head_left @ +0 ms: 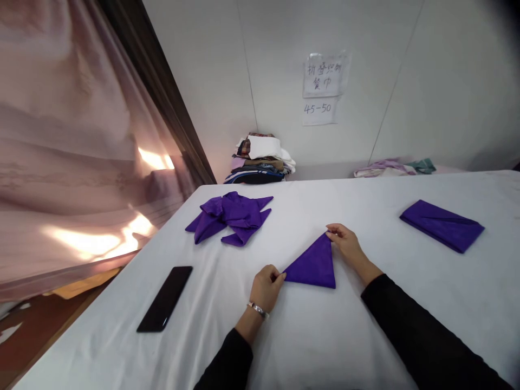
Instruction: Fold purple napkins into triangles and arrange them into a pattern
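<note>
A purple cloth napkin (314, 265), folded into a triangle, lies on the white-covered table (345, 346) in front of me. My left hand (267, 285), with a silver bracelet at the wrist, pinches its left corner. At the top corner, the thumb and fingers of my right hand (345, 245) are closed on the cloth. The napkin's lower right corner points toward me and is untouched. Crumpled purple napkins (235, 214) sit at the back left of the table. To the right is a flat folded purple napkin (442, 225).
A black phone (165, 299) lies at the table's left side. Behind the table are a stack of folded clothes (262, 157) and more cloth (390, 167). A pinkish curtain (81, 135) hangs at left. Handwritten paper signs (323, 76) are on the wall.
</note>
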